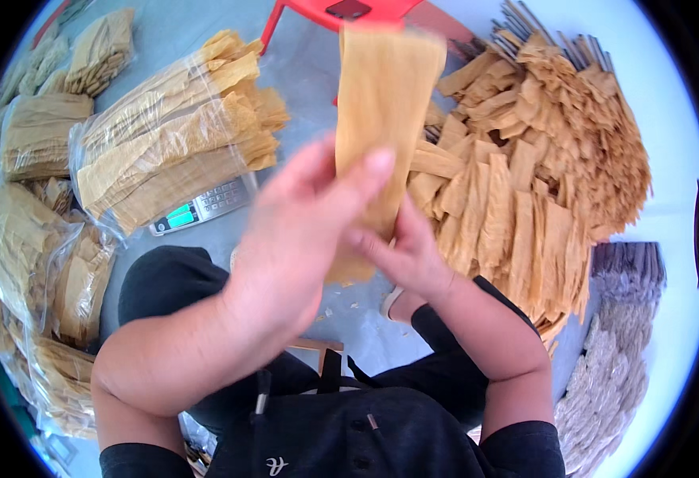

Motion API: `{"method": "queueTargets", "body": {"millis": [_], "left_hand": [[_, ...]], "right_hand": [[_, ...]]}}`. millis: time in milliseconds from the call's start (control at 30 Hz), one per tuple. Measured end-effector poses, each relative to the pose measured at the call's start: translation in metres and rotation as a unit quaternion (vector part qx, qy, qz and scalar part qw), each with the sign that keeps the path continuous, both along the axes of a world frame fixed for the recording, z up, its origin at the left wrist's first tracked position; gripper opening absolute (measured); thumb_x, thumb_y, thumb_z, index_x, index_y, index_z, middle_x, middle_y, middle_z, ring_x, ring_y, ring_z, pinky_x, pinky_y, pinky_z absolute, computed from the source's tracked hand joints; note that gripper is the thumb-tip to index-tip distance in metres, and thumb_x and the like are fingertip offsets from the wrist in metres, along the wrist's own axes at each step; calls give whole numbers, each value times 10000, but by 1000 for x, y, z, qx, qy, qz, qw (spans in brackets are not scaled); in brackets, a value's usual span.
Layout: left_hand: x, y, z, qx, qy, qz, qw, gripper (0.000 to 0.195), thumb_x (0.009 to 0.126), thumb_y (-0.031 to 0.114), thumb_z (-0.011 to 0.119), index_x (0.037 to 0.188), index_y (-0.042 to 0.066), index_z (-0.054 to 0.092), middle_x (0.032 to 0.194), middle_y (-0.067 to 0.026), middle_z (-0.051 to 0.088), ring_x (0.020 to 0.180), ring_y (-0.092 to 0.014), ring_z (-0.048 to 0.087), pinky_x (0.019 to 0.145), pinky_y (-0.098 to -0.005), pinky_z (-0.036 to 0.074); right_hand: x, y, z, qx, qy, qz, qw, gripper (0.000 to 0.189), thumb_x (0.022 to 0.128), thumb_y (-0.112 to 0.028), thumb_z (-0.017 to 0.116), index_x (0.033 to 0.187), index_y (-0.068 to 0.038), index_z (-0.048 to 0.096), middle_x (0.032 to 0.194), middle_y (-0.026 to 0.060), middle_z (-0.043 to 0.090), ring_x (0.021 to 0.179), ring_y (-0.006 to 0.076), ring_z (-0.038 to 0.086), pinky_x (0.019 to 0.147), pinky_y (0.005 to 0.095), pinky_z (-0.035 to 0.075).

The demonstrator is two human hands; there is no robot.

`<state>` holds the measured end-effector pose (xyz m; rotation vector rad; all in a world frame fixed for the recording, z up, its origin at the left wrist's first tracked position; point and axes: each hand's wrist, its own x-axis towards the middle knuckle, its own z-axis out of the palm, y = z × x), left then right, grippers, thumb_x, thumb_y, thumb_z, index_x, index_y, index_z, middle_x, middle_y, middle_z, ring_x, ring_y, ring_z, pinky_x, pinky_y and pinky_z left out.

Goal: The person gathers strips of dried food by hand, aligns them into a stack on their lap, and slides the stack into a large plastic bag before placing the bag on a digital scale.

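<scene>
A long, flat strip of tan, sheet-like material [385,101] stands upright in front of me, its far end near a red stool. My left hand [319,203] grips its left side at mid-length, thumb lying across its face. Lower down, my right hand [406,251] holds the strip from the right, thumb on the near face. Both hands are slightly blurred. Left of them, a clear plastic bag [164,131] packed with similar strips rests on a digital scale [206,203] with lit displays. What the material is, I cannot tell.
At the right lies a large heap of tan strips [522,203], with thin rods [522,30] at its far end. Filled plastic bags [27,251] line the left side. A dark phone [348,8] lies on the red stool [319,13]. Greyish bundled material [606,358] lies at the lower right.
</scene>
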<state>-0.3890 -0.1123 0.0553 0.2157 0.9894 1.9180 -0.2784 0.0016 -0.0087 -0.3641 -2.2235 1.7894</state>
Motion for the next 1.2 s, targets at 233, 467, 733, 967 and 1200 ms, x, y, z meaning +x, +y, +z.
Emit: {"method": "queueTargets", "body": {"millis": [233,467,733,967,1200], "left_hand": [[0,29,42,260,66,42,962,400,957,291,564,1285,74,487,1202,-67,596,1086,-157,578,940,-341,454],[16,55,14,240,98,-121,958,468,976,339,511,1342,58,438,1190,-166,602,1026,-238,610,897,-372,503],[15,81,-5,126,118,-18,985,356,974,278,533,1237,38,533,926,-75,637,829,-175,623,758,-334,540],[6,131,-15,104,96,91,986,344,972,273,538,1242,61,537,974,-51,612,896,-178,601,803,-360,529],[-9,157,-41,41,95,125,987,364,963,293,556,1236,53,528,1002,-69,609,925,-195,608,819,-366,523]], "right_hand": [[34,-7,74,86,10,-113,990,426,938,-229,612,1292,-37,474,1100,32,593,997,94,538,866,262,449],[53,-4,58,-18,29,-115,993,404,936,-260,617,1263,-44,519,1083,20,612,955,88,569,838,265,472],[76,10,9,-121,7,-86,989,366,921,-260,638,1203,-39,569,1009,1,627,904,68,560,796,251,467],[115,85,0,-20,-117,-74,990,304,916,-229,646,1137,-24,607,990,-1,650,870,59,600,764,244,493],[198,225,-49,-64,-104,-327,937,207,921,-249,589,954,-61,670,831,40,683,690,120,643,663,222,479]]}}
